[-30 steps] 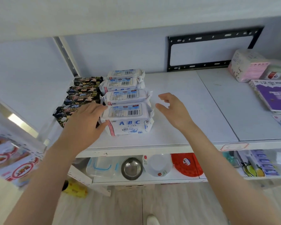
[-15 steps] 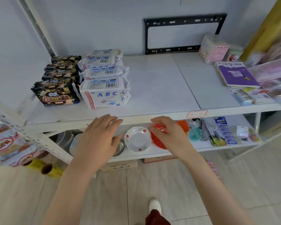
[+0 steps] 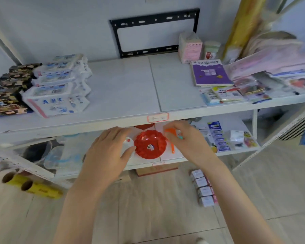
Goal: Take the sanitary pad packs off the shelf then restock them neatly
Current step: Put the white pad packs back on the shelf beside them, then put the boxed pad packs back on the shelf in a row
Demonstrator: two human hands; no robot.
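Note:
A row of several white sanitary pad packs marked ABC stands on the left of the white upper shelf, one behind another. Beside them on the far left is a row of black patterned packs. Several small white-and-pink packs lie in a line on the floor below. My left hand and my right hand hover empty in front of the lower shelf, below the upper shelf's edge, well apart from the ABC packs. Both have loose, spread fingers.
A red plastic bowl sits on the lower shelf between my hands, with a white dish and an orange scoop beside it. Books and a purple booklet crowd the upper shelf's right side. Yellow rolls lie on the floor at left.
Both hands came down from around the front ABC pack to below the upper shelf's edge. The view shifted right and down, showing the floor packs.

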